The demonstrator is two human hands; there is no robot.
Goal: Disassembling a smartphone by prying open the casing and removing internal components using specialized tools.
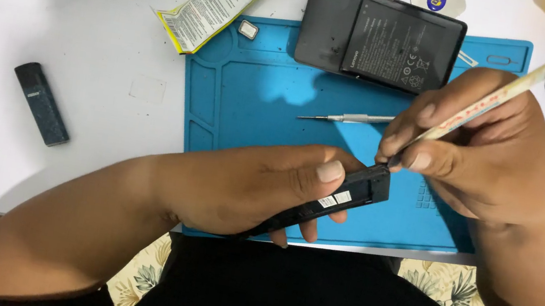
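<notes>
Fingers of the left hand are wrapped tight around a black phone, with the thumb pressed on its top side. It is held on its edge, just above the near part of the blue mat. Two small white stickers show on its side.

Pinched shut on a thin pale tool, the right hand holds it like a pencil. The dark tip of the tool touches the top corner of the phone.

Behind the hands, a small metal screwdriver lies on the mat. Farther back, a phone back with a dark battery lies partly on the mat and partly on the white table. A yellow and white tube lies near the mat's far left corner. A small dark stick lies on the table, well apart to the left.
</notes>
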